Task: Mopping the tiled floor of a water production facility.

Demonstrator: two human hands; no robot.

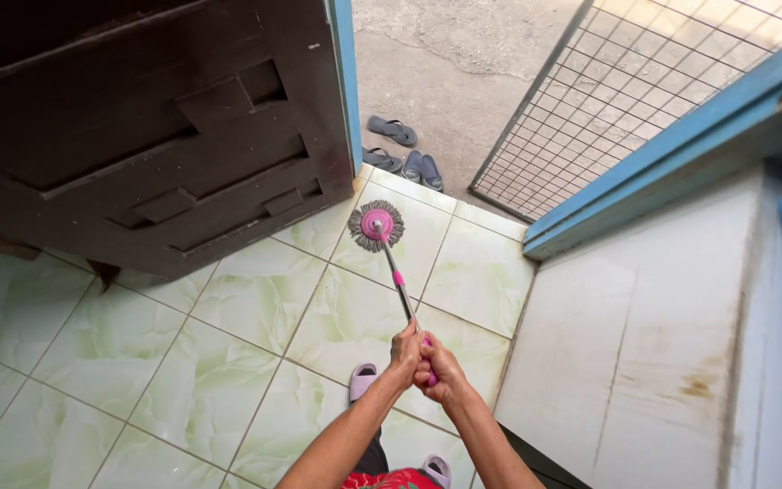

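Mopping: a pink-and-metal spin mop is held over the pale green marbled floor tiles.
Left hand: closed round the mop handle, above the right.
Right hand: closed round the pink handle end.
Mop head: round, grey-fringed, pink-capped; lying flat on the tiles near the doorway sill, beside the dark wooden door.
Technique, judged: head best kept flat, strokes overlapped, grip kept firm.
Beyond mop head: grey sandals on rough concrete.
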